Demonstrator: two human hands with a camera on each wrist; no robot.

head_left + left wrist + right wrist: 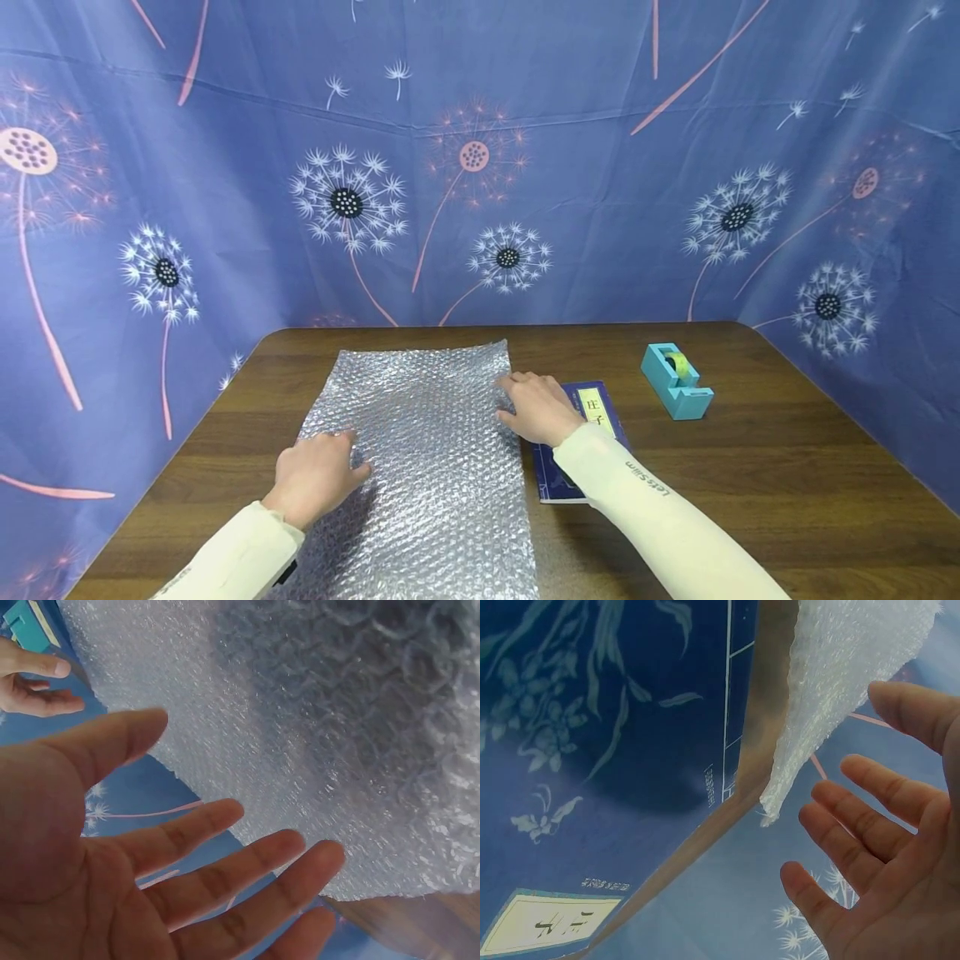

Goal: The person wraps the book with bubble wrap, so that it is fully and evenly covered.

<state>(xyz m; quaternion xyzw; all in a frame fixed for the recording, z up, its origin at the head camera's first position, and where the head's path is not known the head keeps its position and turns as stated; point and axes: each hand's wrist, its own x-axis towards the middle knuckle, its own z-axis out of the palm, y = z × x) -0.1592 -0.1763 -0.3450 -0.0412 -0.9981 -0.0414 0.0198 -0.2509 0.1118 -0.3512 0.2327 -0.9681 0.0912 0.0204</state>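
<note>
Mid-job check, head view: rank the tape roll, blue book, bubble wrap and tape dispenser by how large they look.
Largest to smallest:
1. bubble wrap
2. blue book, partly hidden, but its visible outline still spans more than the dispenser
3. tape dispenser
4. tape roll, inside the dispenser

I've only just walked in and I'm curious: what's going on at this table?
Someone is working at a sheet of bubble wrap spread on a wooden table. The left hand is at its left side, the right hand by its right edge; neither grips anything. A blue book lies right of the sheet, with a turquoise tape dispenser farther right.
</note>
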